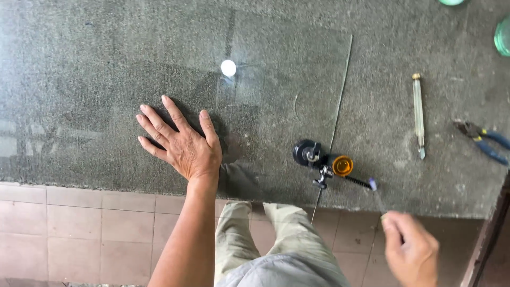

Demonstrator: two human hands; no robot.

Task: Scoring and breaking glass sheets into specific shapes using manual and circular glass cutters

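With the left hand point(183, 144) spread flat, fingers apart, holding the glass sheet point(276, 79) firm on the carpeted bench point(79, 64), the loosely curled, empty right hand point(411, 252) should stay low beside the suction-cup circle cutter point(324, 162) near the sheet's right edge.

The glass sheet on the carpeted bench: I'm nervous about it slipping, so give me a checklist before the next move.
1. Glass sheet lies flat on the bench: ok.
2. Left hand pressed flat on the glass: ok.
3. Right hand on a tool: not ok, it hangs off the bench edge, blurred.
4. Circle cutter seated on the glass: ok; suction grip cannot tell.
5. Pencil-style cutter and pliers lie off the glass: ok.
6. Sheet overhangs the near edge: not ok.
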